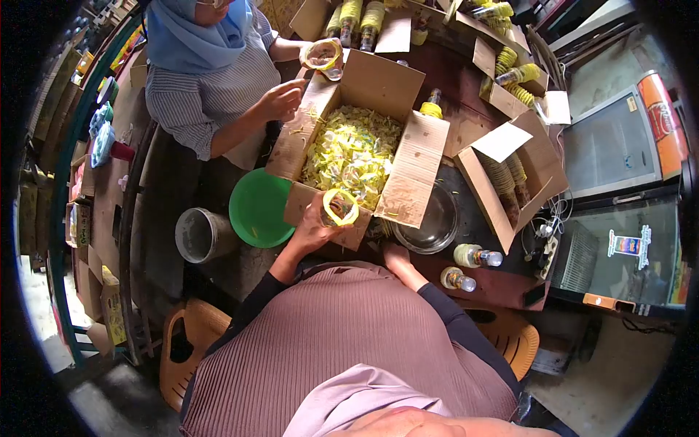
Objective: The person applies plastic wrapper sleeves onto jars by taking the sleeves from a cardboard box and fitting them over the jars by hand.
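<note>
My left hand (315,231) is closed around a clear cup-like container (340,209) with a yellow ring about its mouth. It is held over the near flap of an open cardboard box (413,171). Small yellow-and-clear pieces (349,149) fill that box. My right hand (397,256) is low, by the box's near edge and beside a round shallow bowl (445,226); its fingers are hidden. Across the box, another person's hand (284,100) is near the box edge, while their other hand holds a similar yellow-rimmed container (322,55).
A green basin (255,211) and a grey bucket (195,237) stand left. Two bottles with yellow wrapping (473,255) (457,278) lie to the right. A cardboard box of bottles (480,175) sits beyond; more boxes stand at the back. A glass-front fridge (619,251) flanks the right.
</note>
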`<action>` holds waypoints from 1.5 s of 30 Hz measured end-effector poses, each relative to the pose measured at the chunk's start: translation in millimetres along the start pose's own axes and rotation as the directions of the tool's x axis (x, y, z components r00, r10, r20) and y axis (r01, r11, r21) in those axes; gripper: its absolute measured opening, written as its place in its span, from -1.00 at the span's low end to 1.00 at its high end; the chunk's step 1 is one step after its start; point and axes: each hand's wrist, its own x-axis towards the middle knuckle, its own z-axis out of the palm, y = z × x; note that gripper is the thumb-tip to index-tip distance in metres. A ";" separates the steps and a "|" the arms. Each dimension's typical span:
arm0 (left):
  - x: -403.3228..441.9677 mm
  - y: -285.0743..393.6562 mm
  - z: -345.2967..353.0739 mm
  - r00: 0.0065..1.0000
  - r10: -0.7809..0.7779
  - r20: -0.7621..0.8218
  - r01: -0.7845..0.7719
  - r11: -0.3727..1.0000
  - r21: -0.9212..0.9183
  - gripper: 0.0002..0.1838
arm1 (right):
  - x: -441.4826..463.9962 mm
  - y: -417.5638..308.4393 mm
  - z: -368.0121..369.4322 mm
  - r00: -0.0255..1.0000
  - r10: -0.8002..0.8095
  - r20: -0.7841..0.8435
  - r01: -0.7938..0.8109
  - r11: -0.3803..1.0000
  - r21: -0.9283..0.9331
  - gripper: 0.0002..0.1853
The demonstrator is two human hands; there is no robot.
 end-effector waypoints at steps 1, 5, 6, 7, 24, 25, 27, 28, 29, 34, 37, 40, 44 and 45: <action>-0.2 9.3 -0.1 1.000 0.002 -0.019 -0.001 0.998 0.059 -0.28 | -2.4 -0.1 0.8 0.999 -0.025 -0.020 0.025 1.000 -0.003 -0.72; -2.3 5.6 0.4 0.999 0.027 -0.019 -0.025 0.992 0.127 -0.27 | -27.5 -33.7 -67.5 0.977 -0.182 0.109 0.166 0.976 0.144 -0.73; -2.6 6.9 0.6 0.999 0.028 -0.018 -0.026 0.991 0.129 -0.27 | -27.6 -39.1 -79.1 0.969 -0.241 0.056 0.208 0.916 0.344 -0.76; -3.0 7.8 1.4 0.999 0.043 0.002 -0.043 0.989 0.144 -0.27 | -28.9 -45.2 -91.4 0.960 -0.261 -0.097 0.279 0.886 0.370 -0.75; -9.4 32.5 6.8 0.954 -0.112 0.278 -0.061 0.837 0.543 -0.30 | -18.0 -102.7 -167.5 0.807 -0.501 -0.313 0.540 0.841 0.046 -0.72; -8.7 35.4 6.0 0.943 -0.151 0.298 -0.040 0.834 0.550 -0.28 | -16.7 -100.4 -164.6 0.804 -0.505 -0.315 0.544 0.838 0.044 -0.72; -7.0 34.3 4.8 0.931 -0.149 0.332 -0.034 0.872 0.488 -0.28 | -19.3 -101.3 -166.6 0.769 -0.543 -0.338 0.595 0.800 0.068 -0.73; -6.1 33.9 4.6 0.917 -0.146 0.370 -0.025 0.907 0.421 -0.27 | -20.5 -102.0 -168.1 0.768 -0.544 -0.339 0.596 0.800 0.067 -0.73; -4.7 34.3 4.7 0.917 -0.145 0.371 -0.027 0.907 0.421 -0.27 | -22.4 -103.1 -170.3 0.756 -0.547 -0.359 0.604 0.794 0.062 -0.73; 4.7 33.9 7.1 0.879 -0.160 0.450 0.022 0.955 0.297 -0.35 | -33.3 -107.2 -182.0 0.798 -0.504 -0.330 0.529 0.848 -0.016 -0.70; 10.1 36.4 7.3 0.841 -0.231 0.490 0.015 0.914 0.405 -0.39 | -28.2 -104.2 -178.2 0.836 -0.473 -0.279 0.471 0.879 -0.078 -0.64; 14.2 42.3 1.1 0.849 -0.113 0.517 -0.029 0.965 0.260 -0.37 | -31.1 -107.7 -197.2 0.879 -0.446 -0.170 0.459 0.887 0.047 -0.68; 13.9 53.5 -3.7 0.870 0.014 0.493 -0.067 0.994 0.088 -0.46 | -20.7 -96.9 -200.3 0.827 -0.512 -0.231 0.561 0.742 0.367 -0.67; 13.4 54.9 -4.4 0.871 0.012 0.491 -0.064 0.994 0.090 -0.46 | -12.7 -92.7 -195.4 0.810 -0.528 -0.256 0.576 0.632 0.518 -0.68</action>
